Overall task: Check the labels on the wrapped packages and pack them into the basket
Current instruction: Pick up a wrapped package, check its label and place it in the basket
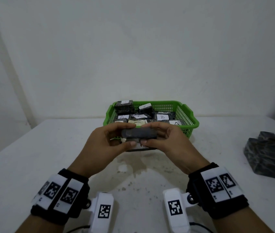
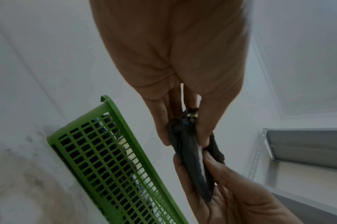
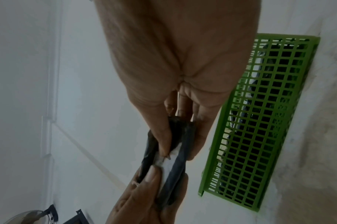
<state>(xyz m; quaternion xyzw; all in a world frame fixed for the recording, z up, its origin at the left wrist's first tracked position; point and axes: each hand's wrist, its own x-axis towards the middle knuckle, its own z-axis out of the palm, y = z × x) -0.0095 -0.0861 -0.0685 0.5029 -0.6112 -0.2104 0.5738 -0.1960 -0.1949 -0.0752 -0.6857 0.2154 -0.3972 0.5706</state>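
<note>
Both hands hold one flat package wrapped in dark plastic [image 1: 138, 134] above the table, just in front of the green basket [image 1: 187, 115]. My left hand [image 1: 116, 138] pinches its left end, thumb below and fingers on top. My right hand [image 1: 160, 137] pinches the right end the same way. A white label [image 3: 168, 162] shows on the package's near face under both thumbs [image 2: 200, 159]; its letter is hidden. The basket holds several wrapped packages with white labels reading A [image 1: 122, 117] and B [image 1: 162, 117].
More dark wrapped packages [image 1: 269, 153] lie stacked at the table's right edge. The white table [image 1: 49, 157] is stained in front of the basket. A white wall stands close behind. A metal shelf [image 2: 306, 145] shows in the left wrist view.
</note>
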